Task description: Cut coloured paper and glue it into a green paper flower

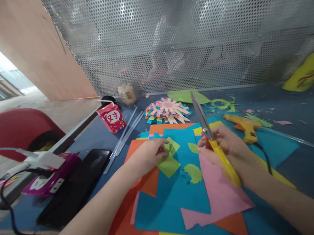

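Sheets of coloured paper lie overlapped at the near edge of the desk: a blue sheet (172,201), a pink sheet (223,198) and an orange sheet (118,226). To the left, a black phone (73,190) lies beside a purple power block (50,180) with a white plug (46,161) in it. On the blue paper lies a light-green piece with a toothed edge (195,173).

The person's left hand (153,151) has its fingers curled over light-green squares (169,166); whether it pinches one cannot be told. The right hand (222,145) is closed round the yellow-handled scissors (223,159), blades pointing up and away, its fingertips at a small green piece (193,148).

Just beyond the right hand, a yellow glue gun (244,126) crowds that side, its cord trailing near the forearm. Clear glue sticks (126,135) lie left of the sheets, short of a red drink carton (111,118). Layered paper flowers (167,108) sit past the papers, with green offcuts (189,97) behind. A perforated metal screen (141,37) closes off the back.
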`<action>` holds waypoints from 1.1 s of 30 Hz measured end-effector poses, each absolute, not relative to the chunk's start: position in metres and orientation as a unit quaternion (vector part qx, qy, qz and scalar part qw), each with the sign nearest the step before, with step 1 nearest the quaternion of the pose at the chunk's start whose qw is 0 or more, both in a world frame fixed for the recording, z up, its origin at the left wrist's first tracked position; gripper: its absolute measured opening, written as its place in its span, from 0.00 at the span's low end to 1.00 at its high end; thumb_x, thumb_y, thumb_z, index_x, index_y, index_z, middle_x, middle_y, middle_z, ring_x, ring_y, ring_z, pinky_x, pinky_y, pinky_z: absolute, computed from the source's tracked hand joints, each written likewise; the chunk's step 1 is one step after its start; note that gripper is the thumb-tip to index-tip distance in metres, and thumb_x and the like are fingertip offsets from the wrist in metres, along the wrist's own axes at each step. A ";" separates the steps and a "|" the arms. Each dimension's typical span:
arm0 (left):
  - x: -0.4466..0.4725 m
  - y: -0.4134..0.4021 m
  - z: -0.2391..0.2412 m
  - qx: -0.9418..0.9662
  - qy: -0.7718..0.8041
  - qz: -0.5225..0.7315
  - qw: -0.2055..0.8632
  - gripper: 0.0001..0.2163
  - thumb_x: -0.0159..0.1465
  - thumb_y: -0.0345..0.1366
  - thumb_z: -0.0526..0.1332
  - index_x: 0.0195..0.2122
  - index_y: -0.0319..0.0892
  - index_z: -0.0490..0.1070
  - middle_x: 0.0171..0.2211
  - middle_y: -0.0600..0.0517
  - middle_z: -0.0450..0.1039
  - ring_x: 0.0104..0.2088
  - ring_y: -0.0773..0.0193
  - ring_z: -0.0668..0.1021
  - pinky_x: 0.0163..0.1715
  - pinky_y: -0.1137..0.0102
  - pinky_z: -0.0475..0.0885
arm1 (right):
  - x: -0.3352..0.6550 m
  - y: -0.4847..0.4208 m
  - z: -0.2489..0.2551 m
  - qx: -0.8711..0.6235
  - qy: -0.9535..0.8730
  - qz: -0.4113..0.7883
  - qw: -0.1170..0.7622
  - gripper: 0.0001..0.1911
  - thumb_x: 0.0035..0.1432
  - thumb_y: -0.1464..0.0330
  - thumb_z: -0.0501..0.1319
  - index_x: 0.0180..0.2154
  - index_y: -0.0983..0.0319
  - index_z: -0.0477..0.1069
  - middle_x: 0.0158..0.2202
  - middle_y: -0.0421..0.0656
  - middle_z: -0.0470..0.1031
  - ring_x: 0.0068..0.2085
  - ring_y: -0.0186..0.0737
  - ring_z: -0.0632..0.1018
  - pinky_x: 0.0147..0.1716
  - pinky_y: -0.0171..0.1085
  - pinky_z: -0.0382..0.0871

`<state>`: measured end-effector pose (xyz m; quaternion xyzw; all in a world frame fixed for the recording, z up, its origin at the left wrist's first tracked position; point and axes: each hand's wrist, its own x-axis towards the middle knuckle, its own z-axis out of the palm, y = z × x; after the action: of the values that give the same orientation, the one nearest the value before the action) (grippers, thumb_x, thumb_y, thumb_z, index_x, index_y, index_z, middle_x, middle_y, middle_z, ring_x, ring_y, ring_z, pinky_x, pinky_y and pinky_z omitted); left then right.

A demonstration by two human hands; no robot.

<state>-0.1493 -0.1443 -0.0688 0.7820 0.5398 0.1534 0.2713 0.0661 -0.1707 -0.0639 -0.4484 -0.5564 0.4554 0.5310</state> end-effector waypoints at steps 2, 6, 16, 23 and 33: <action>-0.149 -0.145 -0.066 0.780 0.541 0.160 0.272 0.15 0.55 0.30 0.57 0.44 0.40 0.71 0.29 0.51 0.75 0.28 0.63 0.74 0.28 0.72 0.66 | 0.066 -0.171 -0.065 -0.427 -0.555 0.485 0.523 0.14 0.41 0.69 0.67 0.28 0.56 0.62 0.26 0.37 0.72 0.26 0.38 0.75 0.22 0.35 0.68; -0.143 -0.146 -0.053 0.765 0.555 0.201 0.258 0.17 0.57 0.33 0.56 0.48 0.41 0.68 0.32 0.51 0.74 0.31 0.63 0.73 0.30 0.71 0.66 | 0.061 -0.175 -0.062 -0.409 -0.547 0.505 0.527 0.14 0.42 0.68 0.67 0.28 0.56 0.61 0.26 0.36 0.71 0.28 0.37 0.75 0.26 0.35 0.70; -0.084 -0.070 -0.044 0.757 0.487 0.241 0.362 0.12 0.58 0.31 0.61 0.44 0.37 0.70 0.29 0.52 0.73 0.31 0.64 0.75 0.34 0.68 0.71 | 0.058 -0.183 -0.039 -0.427 -0.536 0.469 0.558 0.13 0.42 0.68 0.64 0.26 0.57 0.58 0.26 0.36 0.70 0.26 0.34 0.71 0.23 0.33 0.66; -0.017 0.004 -0.034 0.701 0.520 0.285 0.396 0.15 0.63 0.38 0.57 0.50 0.39 0.66 0.48 0.46 0.68 0.44 0.58 0.74 0.41 0.58 0.72 | 0.067 -0.173 -0.043 -0.400 -0.557 0.446 0.575 0.16 0.42 0.71 0.65 0.29 0.57 0.57 0.27 0.34 0.69 0.28 0.34 0.70 0.25 0.32 0.63; -0.009 0.001 -0.031 0.627 0.513 0.335 0.481 0.15 0.63 0.38 0.57 0.50 0.40 0.65 0.49 0.45 0.68 0.44 0.58 0.74 0.42 0.58 0.72 | 0.071 -0.156 -0.049 -0.402 -0.544 0.431 0.598 0.17 0.41 0.68 0.66 0.29 0.56 0.56 0.27 0.34 0.68 0.28 0.35 0.71 0.24 0.34 0.64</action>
<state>-0.0086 0.0014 -0.0309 0.6269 0.5128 0.3352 0.4814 0.0710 -0.1555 -0.0491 -0.4016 -0.5437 0.4305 0.5981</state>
